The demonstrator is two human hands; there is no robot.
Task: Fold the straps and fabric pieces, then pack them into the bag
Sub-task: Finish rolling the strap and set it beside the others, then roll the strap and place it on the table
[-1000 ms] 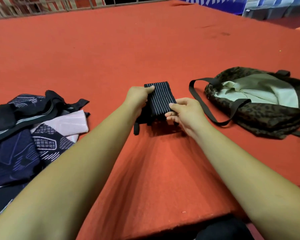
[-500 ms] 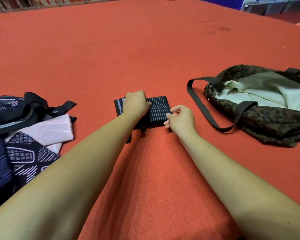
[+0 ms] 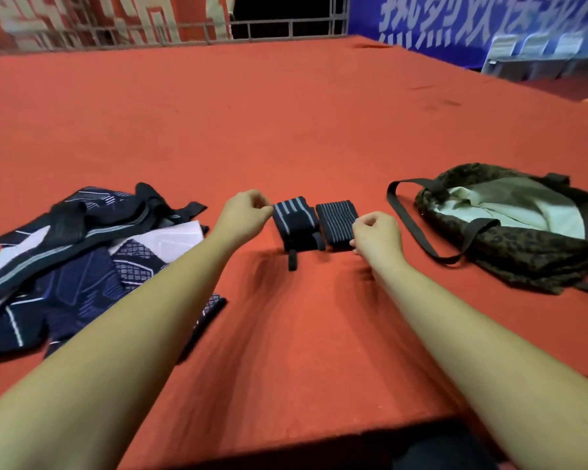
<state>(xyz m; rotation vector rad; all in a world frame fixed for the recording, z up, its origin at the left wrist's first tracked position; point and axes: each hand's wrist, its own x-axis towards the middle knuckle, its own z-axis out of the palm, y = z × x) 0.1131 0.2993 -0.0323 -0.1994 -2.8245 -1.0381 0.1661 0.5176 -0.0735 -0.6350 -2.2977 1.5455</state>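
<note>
Two folded dark straps lie side by side on the red carpet. The left strap (image 3: 294,225) has wide pale stripes and a loose black tail toward me. The right strap (image 3: 336,223) has thin stripes. My left hand (image 3: 241,215), fingers curled, pinches the wide-striped strap's far left corner. With curled fingers, my right hand (image 3: 375,232) holds the thin-striped strap's near right corner. The leopard-print bag (image 3: 523,252) lies open at the right, showing its pale lining, with its black handle (image 3: 418,228) looped toward the straps.
A heap of dark patterned fabric pieces and black straps (image 3: 65,262), with a pale pink piece (image 3: 180,237), lies at the left. The carpet's front edge (image 3: 286,446) is close to me. A railing and a blue banner stand far behind.
My left hand has come off the top of the folded bundle and shifted to its left side. Two straps now show side by side. My right hand stays at the right edge.
</note>
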